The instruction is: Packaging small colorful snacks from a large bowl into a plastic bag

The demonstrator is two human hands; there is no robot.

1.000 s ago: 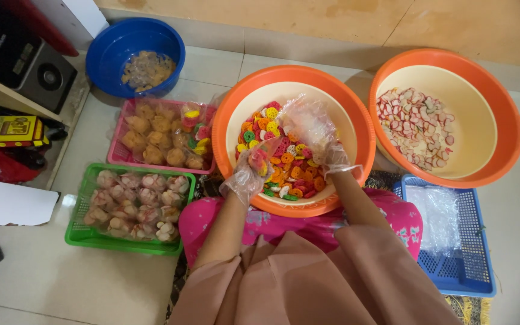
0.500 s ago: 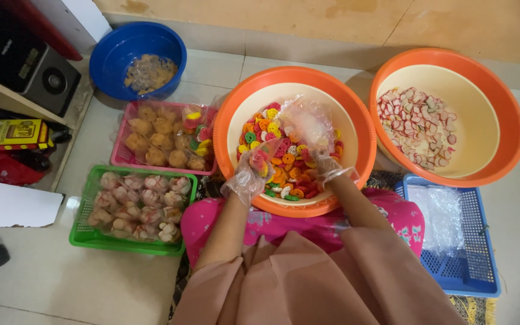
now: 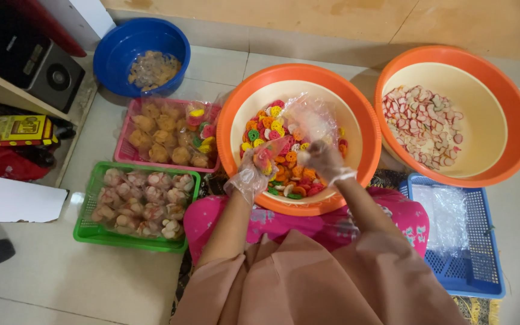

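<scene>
On a pale tiled floor (image 3: 43,283), a seated person works over an orange basin (image 3: 236,120) of multicoloured crackers (image 3: 284,171). The gloved left hand (image 3: 251,174) has its grip clamped on a handful of crackers; the right hand (image 3: 323,159) pinches a clear plastic bag (image 3: 311,117), mouth toward the person, long axis upright above the basin. Left of the basin sit pink (image 3: 129,153) and green (image 3: 91,232) baskets.

A home floor used for snack packing is shown: tiled floor (image 3: 43,283), orange basins (image 3: 356,108) and baskets of bagged crackers (image 3: 139,198) around the hands.
</scene>
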